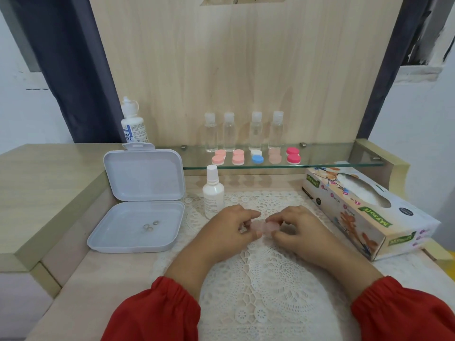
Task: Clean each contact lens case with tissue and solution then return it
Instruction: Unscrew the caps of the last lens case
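Bright, even indoor light, soft shadows under glass shelf (pixel 283 166); wide-angle bend at edges, overall slightly soft w/ compression blur.

"Mysoft" on tissue box (pixel 364 215); "EYE" on bottle (pixel 133 126)

Left hand (pixel 232 226) and right hand (pixel 294 226) brought together at centre, fingers curled, pinching opposite ends of small pale pink translucent double-cup lens case (pixel 263 227). Forearms angled inward, red gathered sleeves (pixel 157 313) at wrists.
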`<state>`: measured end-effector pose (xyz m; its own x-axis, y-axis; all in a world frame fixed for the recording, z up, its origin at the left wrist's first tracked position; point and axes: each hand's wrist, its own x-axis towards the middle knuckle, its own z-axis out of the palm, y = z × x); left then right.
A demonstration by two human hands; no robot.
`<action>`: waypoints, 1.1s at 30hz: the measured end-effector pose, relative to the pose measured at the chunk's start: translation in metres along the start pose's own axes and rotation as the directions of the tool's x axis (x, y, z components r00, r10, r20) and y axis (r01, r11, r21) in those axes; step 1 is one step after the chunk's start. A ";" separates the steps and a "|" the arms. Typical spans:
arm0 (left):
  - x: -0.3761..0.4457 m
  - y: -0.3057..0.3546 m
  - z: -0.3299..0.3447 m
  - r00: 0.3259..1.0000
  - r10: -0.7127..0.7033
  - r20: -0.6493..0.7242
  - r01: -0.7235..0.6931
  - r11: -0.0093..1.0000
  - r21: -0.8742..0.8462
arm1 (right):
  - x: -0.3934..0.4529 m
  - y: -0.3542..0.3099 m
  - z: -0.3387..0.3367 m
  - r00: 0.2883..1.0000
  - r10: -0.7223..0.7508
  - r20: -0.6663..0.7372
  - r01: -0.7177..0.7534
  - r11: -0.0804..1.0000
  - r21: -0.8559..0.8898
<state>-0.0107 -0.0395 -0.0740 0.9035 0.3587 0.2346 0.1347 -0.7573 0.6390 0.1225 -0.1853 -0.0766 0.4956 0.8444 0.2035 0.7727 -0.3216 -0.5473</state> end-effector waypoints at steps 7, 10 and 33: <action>0.004 -0.003 0.004 0.998 0.064 0.021 -0.066 0.992 0.111 | 0.001 0.002 -0.001 1.000 0.001 0.018 -0.001 1.000 0.006; 0.005 -0.003 0.004 0.997 0.061 0.037 -0.066 0.989 0.134 | 0.003 0.002 0.000 1.000 0.003 0.003 -0.004 0.999 0.043; 0.005 0.010 0.012 0.997 0.068 0.026 -0.073 0.915 0.397 | 0.007 -0.001 -0.003 0.999 -0.050 0.013 0.050 0.999 0.009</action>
<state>-0.0006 -0.0517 -0.0751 0.9208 0.2922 0.2583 0.2191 -0.9355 0.2772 0.1263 -0.1799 -0.0720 0.4509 0.8649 0.2204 0.7930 -0.2748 -0.5437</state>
